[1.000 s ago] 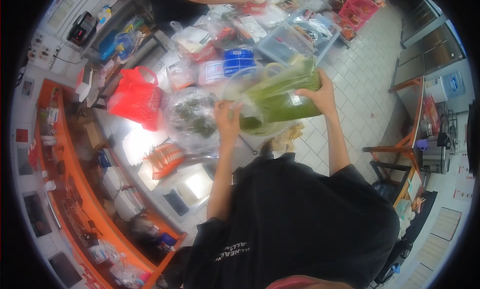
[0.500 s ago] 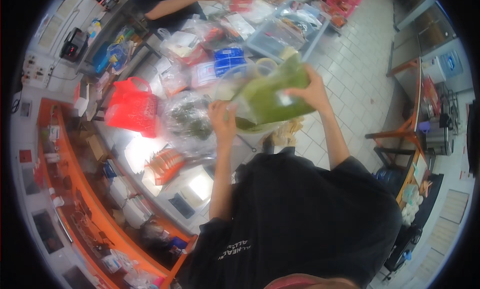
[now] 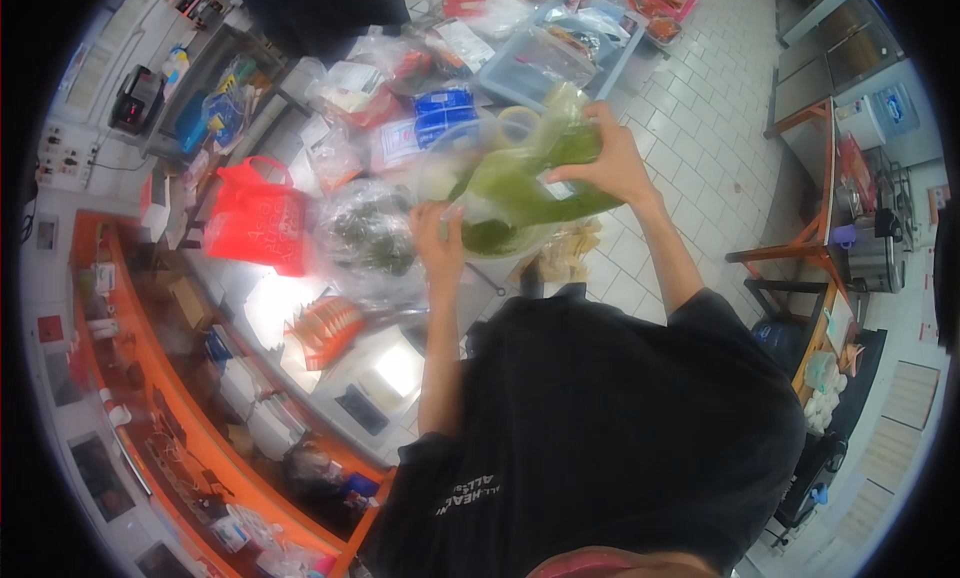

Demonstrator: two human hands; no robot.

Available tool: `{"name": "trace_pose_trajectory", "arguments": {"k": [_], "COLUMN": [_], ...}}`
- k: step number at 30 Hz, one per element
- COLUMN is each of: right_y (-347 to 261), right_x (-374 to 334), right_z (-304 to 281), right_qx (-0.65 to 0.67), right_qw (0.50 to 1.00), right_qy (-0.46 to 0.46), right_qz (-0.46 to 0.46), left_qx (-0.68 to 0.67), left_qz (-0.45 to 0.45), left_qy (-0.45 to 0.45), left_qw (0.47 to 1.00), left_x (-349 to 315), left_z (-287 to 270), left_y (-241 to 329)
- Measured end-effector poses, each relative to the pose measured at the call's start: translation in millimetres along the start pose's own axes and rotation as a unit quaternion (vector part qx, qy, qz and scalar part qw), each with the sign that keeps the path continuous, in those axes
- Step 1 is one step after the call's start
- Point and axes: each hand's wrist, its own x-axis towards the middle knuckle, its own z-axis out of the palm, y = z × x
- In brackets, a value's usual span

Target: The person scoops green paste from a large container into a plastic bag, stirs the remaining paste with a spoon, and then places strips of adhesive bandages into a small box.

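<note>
My right hand (image 3: 612,168) grips a clear plastic bag (image 3: 540,178) with soft green contents, its outer end raised and its body sagging to the left. Beneath the bag is a translucent plastic tub (image 3: 430,168), with dark green matter (image 3: 490,238) showing inside. My left hand (image 3: 437,236) is closed at the tub's left side, close to the bag's clear end. Whether its fingers pinch the bag or the tub's rim is not visible. Left of that hand lies a clear bag of dark green leaves (image 3: 370,233).
A red carrier bag (image 3: 257,223) stands on the left. Blue packets (image 3: 443,116), a roll of tape (image 3: 516,126) and a grey-blue crate (image 3: 520,83) are beyond the tub. Orange-and-white cartons (image 3: 328,330) lie nearer. A person in dark clothing (image 3: 320,13) stands at the far side.
The green bag has slumped and narrowed in the middle, and more green shows in the tub. The other person's arm has left the view. The whole picture has shifted slightly.
</note>
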Motion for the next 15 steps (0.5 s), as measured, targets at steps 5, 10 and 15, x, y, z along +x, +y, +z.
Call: {"name": "trace_pose_trajectory", "arguments": {"k": [5, 10, 15], "right_y": [18, 14, 12], "right_x": [0, 0, -3], "right_z": [9, 11, 5], "right_qx": [0.015, -0.007, 0.002], "right_qw": [0.999, 0.996, 0.991], "right_qy": [0.044, 0.079, 0.092], "right_qz": [-0.001, -0.046, -0.094], "left_qx": [0.001, -0.015, -0.016], "left_qz": [-0.009, -0.02, -0.006], "left_qy": [0.001, 0.013, 0.022], "left_qw": [1.0, 1.0, 1.0], "left_x": [-5, -4, -7], "left_z": [-3, -7, -9], "left_y": [-5, 0, -6]}}
